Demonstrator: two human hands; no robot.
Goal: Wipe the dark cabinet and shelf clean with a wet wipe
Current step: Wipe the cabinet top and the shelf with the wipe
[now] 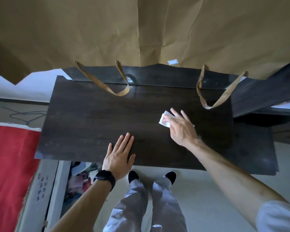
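Two hands are down on the dark cabinet top [94, 118], and we're looking straight down over it. Our left hand [118, 156] lies flat near the front edge of the cabinet top, fingers straight and close together, palm pressed to the wood, holding nothing. A black watch [105, 179] sits on that wrist, just off the front edge. Our right hand [181, 127] is further back and to the right on the same surface, fingers spread and pressing down on a white wet wipe [164, 120]; the wipe is pinned flat against the wood, and its folded corner pokes out on the left side of the fingers. Behind the wipe, two brown paper bags [141, 30] lean over the back edge of the cabinet top, and their flat handles droop onto the wood: one handle loop [122, 92] toward the back middle, another loop [208, 106] just behind our right hand, apart from it. A small white label [172, 62] shows on the bag above the back edge. A strip of shine runs along the wood near the back. Right of the cabinet top, a lower dark shelf [254, 148] sticks out. Left of the cabinet we see a red cloth [8, 164]. Below the front edge, our two black shoes [134, 176] stand on the pale floor [199, 198].
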